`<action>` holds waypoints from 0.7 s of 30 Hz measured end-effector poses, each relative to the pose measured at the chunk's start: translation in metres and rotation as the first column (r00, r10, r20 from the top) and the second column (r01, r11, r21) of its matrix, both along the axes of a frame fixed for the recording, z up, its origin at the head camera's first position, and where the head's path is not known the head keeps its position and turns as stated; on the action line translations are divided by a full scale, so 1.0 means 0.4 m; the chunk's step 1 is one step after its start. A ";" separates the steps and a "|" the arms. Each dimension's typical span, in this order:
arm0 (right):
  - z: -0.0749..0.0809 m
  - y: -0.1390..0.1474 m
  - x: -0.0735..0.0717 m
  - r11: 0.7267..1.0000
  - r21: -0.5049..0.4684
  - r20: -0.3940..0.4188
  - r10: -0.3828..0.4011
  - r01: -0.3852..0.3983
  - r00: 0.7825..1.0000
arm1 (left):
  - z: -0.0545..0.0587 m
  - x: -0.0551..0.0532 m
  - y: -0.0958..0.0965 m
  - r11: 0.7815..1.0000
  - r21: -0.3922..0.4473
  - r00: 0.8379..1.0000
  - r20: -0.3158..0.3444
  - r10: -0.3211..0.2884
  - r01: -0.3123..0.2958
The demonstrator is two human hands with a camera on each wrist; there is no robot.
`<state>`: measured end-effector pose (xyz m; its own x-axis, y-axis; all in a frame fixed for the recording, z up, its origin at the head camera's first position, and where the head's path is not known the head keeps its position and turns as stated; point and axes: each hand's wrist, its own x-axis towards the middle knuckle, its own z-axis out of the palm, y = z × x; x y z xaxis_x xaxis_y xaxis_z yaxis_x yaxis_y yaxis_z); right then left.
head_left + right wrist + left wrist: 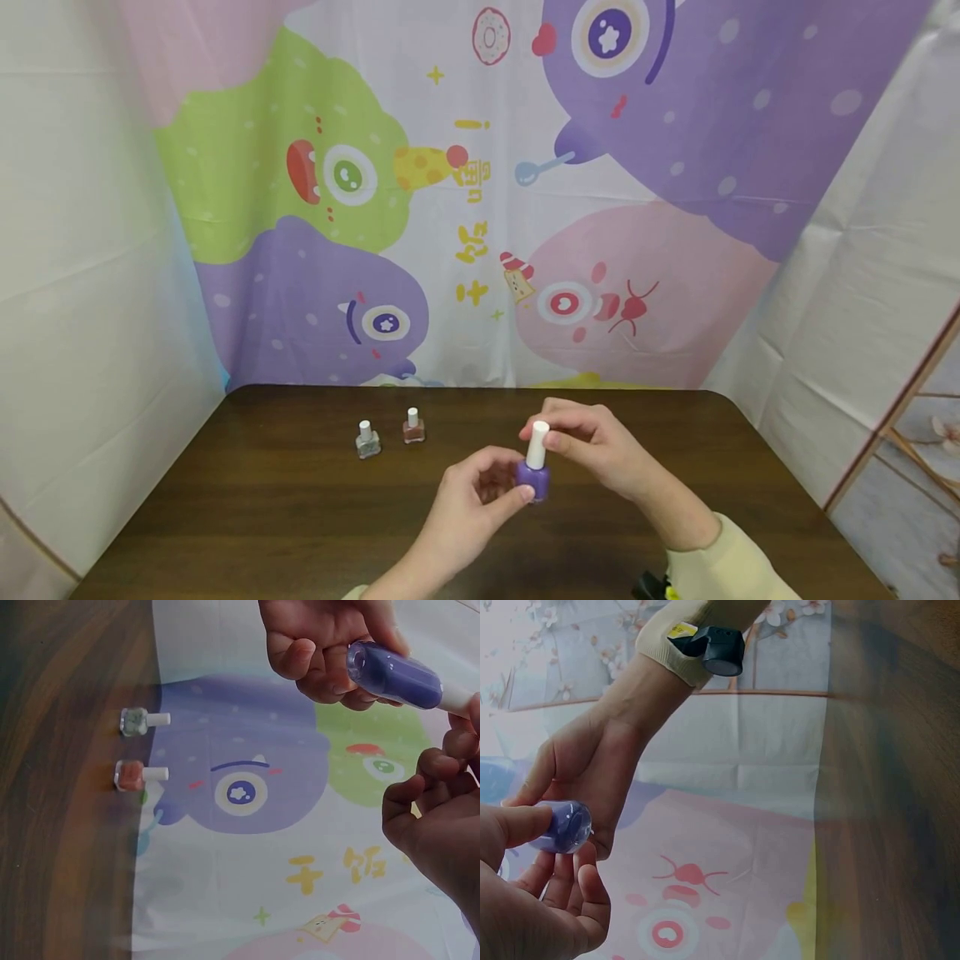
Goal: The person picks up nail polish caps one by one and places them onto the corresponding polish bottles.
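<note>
A bottle of purple nail polish (532, 482) with a tall white cap (537, 445) is held up above the table, cap on top. My left hand (474, 500) grips the glass body, thumb on the near side. At the cap, my right hand (600, 446) pinches the white top between thumb and fingers. In the left wrist view the base of the purple bottle (564, 826) faces the camera. The right wrist view shows the bottle (394, 673) tilted, its cap at the right hand's fingertips.
On the table (300, 517), left of my hands, stand a grey glittery nail polish bottle (367, 443) and a reddish-brown one (413, 427), both with white caps. A cartoon-printed curtain (465, 333) hangs behind the table's far edge.
</note>
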<state>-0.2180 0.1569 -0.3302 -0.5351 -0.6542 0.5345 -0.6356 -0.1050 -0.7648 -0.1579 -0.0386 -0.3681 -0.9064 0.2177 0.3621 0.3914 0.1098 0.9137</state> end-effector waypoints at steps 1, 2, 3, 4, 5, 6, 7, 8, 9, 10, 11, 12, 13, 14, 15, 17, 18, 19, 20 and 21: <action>0.000 0.000 0.000 1.000 -0.001 0.001 -0.012 0.012 1.000 | 0.000 0.000 0.000 1.000 0.000 1.000 -0.002 0.005 -0.005; 0.000 0.000 0.001 1.000 -0.002 0.001 -0.023 0.023 1.000 | 0.000 0.000 0.001 1.000 0.000 1.000 -0.005 0.010 -0.010; 0.000 -0.001 0.001 0.999 -0.003 0.001 -0.039 0.039 0.999 | -0.001 0.000 0.002 1.000 0.002 1.000 -0.007 0.013 -0.013; 0.000 -0.001 0.002 0.999 -0.005 0.000 -0.053 0.053 0.999 | -0.001 -0.001 0.002 1.000 0.005 1.000 -0.011 0.017 -0.017; 0.000 -0.001 0.002 0.998 -0.009 0.003 -0.066 0.066 0.998 | -0.002 -0.001 0.003 1.000 0.009 1.000 -0.015 0.021 -0.021; 0.000 -0.001 0.003 0.997 -0.010 0.004 -0.081 0.082 0.997 | -0.002 -0.001 0.004 1.000 0.012 0.999 -0.021 0.026 -0.026; -0.001 -0.001 0.004 0.995 -0.011 0.006 -0.096 0.096 0.995 | -0.003 -0.001 0.004 0.999 0.015 0.999 -0.026 0.031 -0.030; -0.001 -0.001 0.005 0.994 -0.014 0.006 -0.110 0.111 0.994 | -0.003 -0.001 0.005 0.999 0.016 0.999 -0.033 0.037 -0.037; -0.002 -0.001 0.006 0.992 -0.015 0.005 -0.126 0.127 0.992 | -0.004 -0.001 0.006 0.999 0.017 0.998 -0.040 0.043 -0.043; -0.003 -0.001 0.006 0.990 -0.017 0.003 -0.139 0.140 0.990 | -0.004 -0.001 0.007 0.999 0.015 0.998 -0.047 0.051 -0.051; -0.003 -0.002 0.007 0.988 -0.017 0.003 -0.153 0.153 0.988 | -0.004 -0.001 0.008 0.998 0.012 0.997 -0.053 0.059 -0.058; -0.004 -0.003 0.007 0.986 -0.017 0.001 -0.168 0.168 0.986 | -0.004 -0.001 0.009 0.998 0.007 0.996 -0.059 0.067 -0.066; -0.004 -0.003 0.007 0.983 -0.019 -0.002 -0.181 0.180 0.984 | -0.004 -0.001 0.010 0.997 0.003 0.995 -0.064 0.073 -0.073; -0.004 -0.004 0.006 0.981 -0.020 -0.008 -0.191 0.191 0.982 | -0.003 -0.001 0.011 0.997 -0.001 0.994 -0.070 0.079 -0.079; -0.004 -0.004 0.005 0.980 -0.023 -0.014 -0.199 0.198 0.980 | -0.002 -0.001 0.011 0.996 -0.004 0.994 -0.074 0.084 -0.085; -0.004 -0.004 0.005 0.978 -0.025 -0.012 -0.209 0.209 0.978 | -0.002 -0.002 0.012 0.996 -0.008 0.992 -0.081 0.093 -0.094; -0.003 -0.005 0.006 0.977 -0.027 -0.010 -0.212 0.212 0.977 | -0.003 -0.003 0.013 0.995 -0.014 0.992 -0.084 0.096 -0.097; -0.003 -0.005 0.006 0.977 -0.029 -0.007 -0.213 0.213 0.977 | -0.003 -0.003 0.013 0.995 -0.020 0.991 -0.088 0.100 -0.102; -0.002 -0.005 0.006 0.976 -0.030 -0.002 -0.214 0.214 0.977 | -0.003 -0.004 0.014 0.994 -0.021 0.990 -0.092 0.104 -0.106; -0.002 -0.006 0.007 0.976 -0.031 0.003 -0.215 0.215 0.977 | -0.003 -0.003 0.015 0.994 -0.021 0.990 -0.093 0.108 -0.110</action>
